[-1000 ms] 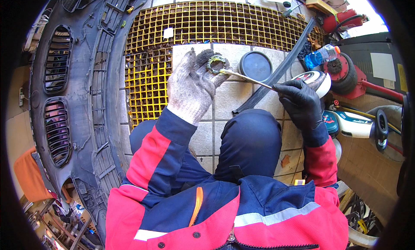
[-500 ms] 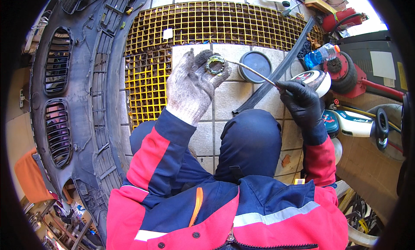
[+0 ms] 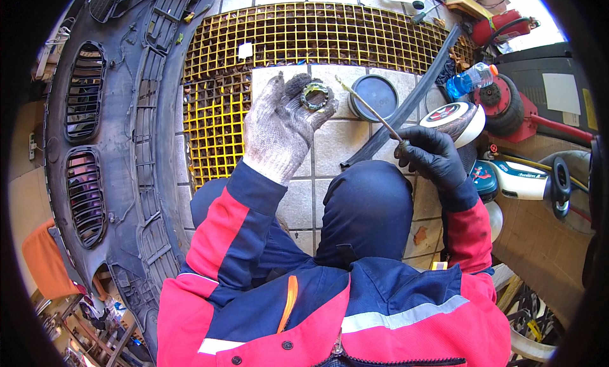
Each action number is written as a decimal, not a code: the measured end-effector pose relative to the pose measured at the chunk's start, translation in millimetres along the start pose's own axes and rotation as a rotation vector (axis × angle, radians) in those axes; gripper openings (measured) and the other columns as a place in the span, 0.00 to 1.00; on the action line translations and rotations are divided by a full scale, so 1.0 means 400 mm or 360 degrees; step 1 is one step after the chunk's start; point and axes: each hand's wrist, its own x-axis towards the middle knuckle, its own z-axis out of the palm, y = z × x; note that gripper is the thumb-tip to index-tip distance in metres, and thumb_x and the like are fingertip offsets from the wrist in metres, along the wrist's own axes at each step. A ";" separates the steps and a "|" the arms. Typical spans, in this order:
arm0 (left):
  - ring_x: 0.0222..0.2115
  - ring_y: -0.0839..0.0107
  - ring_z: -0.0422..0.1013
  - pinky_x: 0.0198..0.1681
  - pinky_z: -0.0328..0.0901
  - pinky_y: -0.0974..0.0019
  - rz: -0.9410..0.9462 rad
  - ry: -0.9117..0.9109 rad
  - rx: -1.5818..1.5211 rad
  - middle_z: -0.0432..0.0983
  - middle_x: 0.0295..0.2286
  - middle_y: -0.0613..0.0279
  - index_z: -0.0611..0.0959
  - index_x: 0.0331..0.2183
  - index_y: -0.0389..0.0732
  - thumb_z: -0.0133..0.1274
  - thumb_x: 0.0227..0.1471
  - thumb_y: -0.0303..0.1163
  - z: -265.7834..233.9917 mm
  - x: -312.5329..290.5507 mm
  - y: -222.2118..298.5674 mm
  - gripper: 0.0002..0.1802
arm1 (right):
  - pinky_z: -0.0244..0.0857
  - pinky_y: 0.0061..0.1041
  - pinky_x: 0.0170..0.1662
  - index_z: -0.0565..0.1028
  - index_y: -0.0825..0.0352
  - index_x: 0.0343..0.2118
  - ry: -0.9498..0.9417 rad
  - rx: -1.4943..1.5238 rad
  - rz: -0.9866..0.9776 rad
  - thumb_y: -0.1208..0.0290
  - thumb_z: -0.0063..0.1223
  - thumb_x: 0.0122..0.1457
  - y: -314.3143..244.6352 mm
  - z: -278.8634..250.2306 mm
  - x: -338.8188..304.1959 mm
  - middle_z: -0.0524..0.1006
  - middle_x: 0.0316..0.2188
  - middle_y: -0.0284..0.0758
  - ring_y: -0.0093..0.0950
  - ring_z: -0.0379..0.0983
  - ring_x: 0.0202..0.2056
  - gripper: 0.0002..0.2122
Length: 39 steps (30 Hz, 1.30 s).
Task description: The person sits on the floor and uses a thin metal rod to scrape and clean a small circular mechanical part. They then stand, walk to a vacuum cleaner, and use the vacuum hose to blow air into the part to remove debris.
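Observation:
My left hand [image 3: 279, 123], in a stained pale knit glove, grips a ring-shaped bearing [image 3: 306, 97] between thumb and fingers. Its open centre faces up, and yellowish-green grease seems to coat its rim. In a black glove, my right hand [image 3: 432, 154] pinches a thin rod [image 3: 371, 110] that slants up and to the left. A pale greenish smear covers the rod's tip, which is apart from the bearing, to its right. Beneath the rod, on the tiles, sits a round dark grey lid or tub [image 3: 375, 95].
A large dark car bumper [image 3: 120, 113] lies along the left. Yellow floor grating [image 3: 285, 27] crosses the far side. A black strip [image 3: 406, 107] runs diagonally over the tiles. At right are a plastic bottle [image 3: 469, 81], a red floor jack [image 3: 523, 107] and a white-green power tool [image 3: 517, 180].
The rod's tip has drawn back from beside the bearing and swung up; my right hand has shifted slightly lower. My left hand holds the bearing almost unmoved.

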 end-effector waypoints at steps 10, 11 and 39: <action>0.48 0.49 0.80 0.56 0.75 0.38 0.0022 0.0007 0.0042 0.81 0.45 0.45 0.79 0.52 0.32 0.46 0.77 0.47 0.015 -0.005 -0.005 0.24 | 0.76 0.24 0.52 0.83 0.68 0.59 0.0139 -0.0516 -0.0292 0.82 0.63 0.69 0.018 0.025 -0.003 0.87 0.45 0.34 0.21 0.82 0.46 0.16; 0.48 0.49 0.80 0.56 0.75 0.38 0.0028 0.0003 0.0045 0.81 0.45 0.45 0.79 0.52 0.32 0.46 0.77 0.47 0.013 -0.007 -0.006 0.24 | 0.76 0.25 0.54 0.83 0.68 0.59 0.0165 -0.0551 -0.0286 0.82 0.63 0.69 0.019 0.024 -0.001 0.86 0.46 0.34 0.21 0.81 0.47 0.17; 0.54 0.40 0.78 0.65 0.71 0.30 -0.0083 -0.0032 -0.0066 0.79 0.50 0.37 0.79 0.53 0.29 0.46 0.77 0.51 -0.016 0.004 -0.004 0.29 | 0.78 0.28 0.48 0.87 0.62 0.53 0.0395 -0.0927 -0.0718 0.83 0.68 0.63 0.021 0.037 0.037 0.85 0.42 0.37 0.28 0.84 0.43 0.16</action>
